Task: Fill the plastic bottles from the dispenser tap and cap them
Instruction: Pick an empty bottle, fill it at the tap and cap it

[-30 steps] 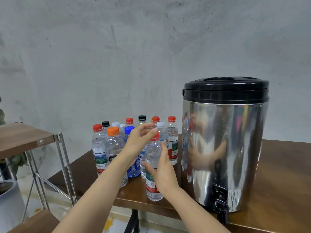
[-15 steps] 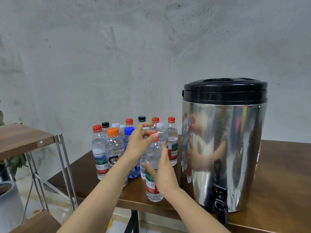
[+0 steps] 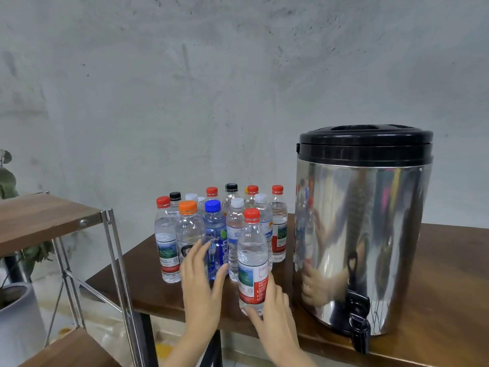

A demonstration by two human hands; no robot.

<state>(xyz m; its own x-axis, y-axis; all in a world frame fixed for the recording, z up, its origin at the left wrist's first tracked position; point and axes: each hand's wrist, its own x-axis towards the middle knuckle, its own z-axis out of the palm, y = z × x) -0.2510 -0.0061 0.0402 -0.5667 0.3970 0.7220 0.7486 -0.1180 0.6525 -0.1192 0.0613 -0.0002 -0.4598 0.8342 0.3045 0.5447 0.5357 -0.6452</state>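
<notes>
While the red-capped bottle (image 3: 251, 250) stands upright close to the near edge of the brown table (image 3: 449, 274), the right hand (image 3: 274, 303) holds it by its lower part. The thumb lies at the near side of the base and the fingers curl round the right side, beside the red part of the label. The cap is on the bottle. How much water is inside, I cannot tell.

The left hand (image 3: 202, 282) is open, its fingers straight and a little spread, and it has hold of nothing. It is just left of the red-capped bottle, in front of the blue bottle (image 3: 214, 234) and the orange-capped bottle (image 3: 188, 229). It is blurred, so it is not clear whether the fingertips touch these two.

Farther back on the table the other bottles (image 3: 277, 221) stand close together, all upright, with red, black and white caps.

To the right of the held bottle, near but apart from it, stands the steel dispenser (image 3: 370, 234) with a black lid (image 3: 365, 144). Its shiny wall reflects the hands and the bottles. The black tap (image 3: 358, 327) sits at the bottom of its near side and hangs over the table's near edge, to the right of the right hand and not touching it.

At the left a wooden shelf (image 3: 47, 218) on a metal frame stands beside the table, with a grey pot (image 3: 16, 321) below it. Behind everything is a grey concrete wall (image 3: 211, 88).
</notes>
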